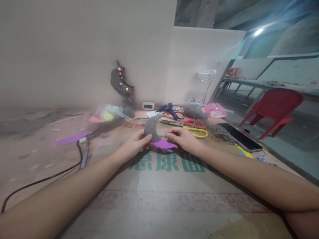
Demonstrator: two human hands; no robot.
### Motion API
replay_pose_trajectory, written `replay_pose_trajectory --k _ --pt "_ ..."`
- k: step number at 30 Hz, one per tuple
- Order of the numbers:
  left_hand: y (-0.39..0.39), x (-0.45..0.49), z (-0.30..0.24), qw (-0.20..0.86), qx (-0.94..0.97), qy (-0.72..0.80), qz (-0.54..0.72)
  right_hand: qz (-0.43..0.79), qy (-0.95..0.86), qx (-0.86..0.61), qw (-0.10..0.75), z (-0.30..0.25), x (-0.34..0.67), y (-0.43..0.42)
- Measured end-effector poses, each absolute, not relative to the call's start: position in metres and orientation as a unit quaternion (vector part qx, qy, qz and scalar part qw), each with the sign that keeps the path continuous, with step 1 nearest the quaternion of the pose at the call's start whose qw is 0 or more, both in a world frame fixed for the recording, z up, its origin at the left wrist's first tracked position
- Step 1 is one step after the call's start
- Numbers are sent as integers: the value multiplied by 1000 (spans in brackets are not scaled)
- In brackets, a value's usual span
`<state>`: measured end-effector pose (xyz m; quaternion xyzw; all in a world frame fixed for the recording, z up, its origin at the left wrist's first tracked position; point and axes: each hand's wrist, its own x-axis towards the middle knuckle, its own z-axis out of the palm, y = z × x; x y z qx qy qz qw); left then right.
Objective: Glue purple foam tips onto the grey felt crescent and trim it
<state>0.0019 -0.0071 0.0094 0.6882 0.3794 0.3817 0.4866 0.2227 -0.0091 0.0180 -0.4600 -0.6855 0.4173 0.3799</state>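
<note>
A crescent (pixel 151 127) wound in grey yarn stands tilted over the cardboard, its upper tip curving right. Purple shows bare at its lower end (pixel 164 144). My left hand (pixel 138 142) grips the wrapped part, thumb in front and fingers behind. Close by on the right, my right hand (pixel 180 136) has its thumb and fingertips pinched together just above the purple end. Whatever is between those fingertips is too small to make out.
Behind my hands lie yellow-handled scissors (pixel 199 132), orange-handled pliers (pixel 195 124), a blue glue gun (pixel 169 109) and grey yarn (pixel 195 113). A phone (pixel 240 136) lies right. Left are a cutter knife (pixel 85 155) and cable (pixel 47 179). A decorated crescent (pixel 118 81) hangs on the wall.
</note>
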Motion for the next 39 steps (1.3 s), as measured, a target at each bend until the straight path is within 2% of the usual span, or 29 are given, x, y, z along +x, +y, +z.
replay_pose_trajectory --k 9,17,23,28,33,39 --pt "-9 3 11 487 685 382 384 386 -708 -462 368 16 224 -6" --pt "-7 5 10 501 648 389 422 352 -684 -415 486 20 226 -10" --pt "-6 5 10 504 620 387 460 251 -772 -423 403 21 225 -17" --pt "-10 6 16 510 611 381 470 234 -775 -416 415 15 224 -14" --pt "-11 7 15 492 622 386 471 204 -781 -451 380 15 223 -14" --pt "-4 5 5 415 653 442 454 55 -851 -376 364 17 223 -24"
